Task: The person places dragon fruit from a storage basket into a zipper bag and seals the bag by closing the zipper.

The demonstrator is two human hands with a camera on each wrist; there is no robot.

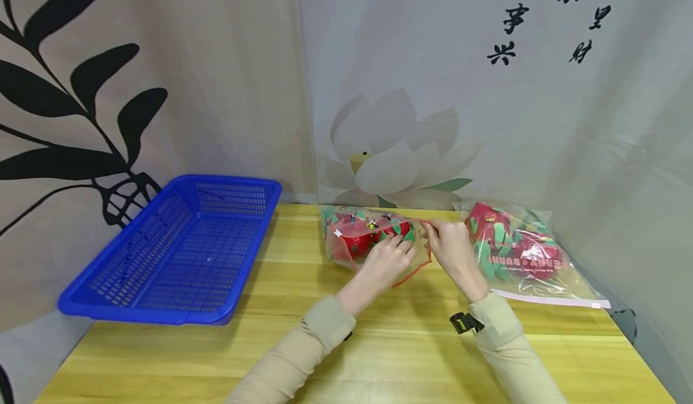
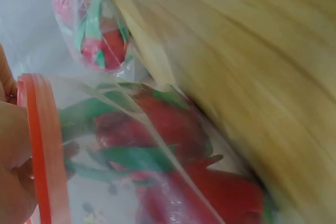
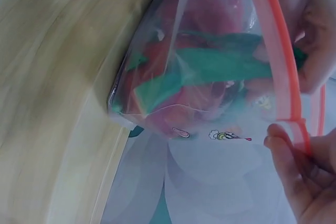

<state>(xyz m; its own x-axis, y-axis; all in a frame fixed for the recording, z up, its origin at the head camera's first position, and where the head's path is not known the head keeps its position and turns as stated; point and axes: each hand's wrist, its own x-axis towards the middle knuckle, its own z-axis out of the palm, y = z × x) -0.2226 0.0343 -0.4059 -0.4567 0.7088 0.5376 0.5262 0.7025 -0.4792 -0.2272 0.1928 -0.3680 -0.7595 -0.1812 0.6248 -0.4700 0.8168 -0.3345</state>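
Both my arms reach forward, sleeves to the wrists. My left hand (image 1: 388,258) lies palm down with fingers curled; my right hand (image 1: 450,246), just beside it, pinches with its fingertips.

I see my right hand (image 3: 302,182) at lower right pinching the red zip strip (image 3: 281,72) of the clear bag (image 3: 210,77); the wooden table (image 3: 52,77) fills the left.
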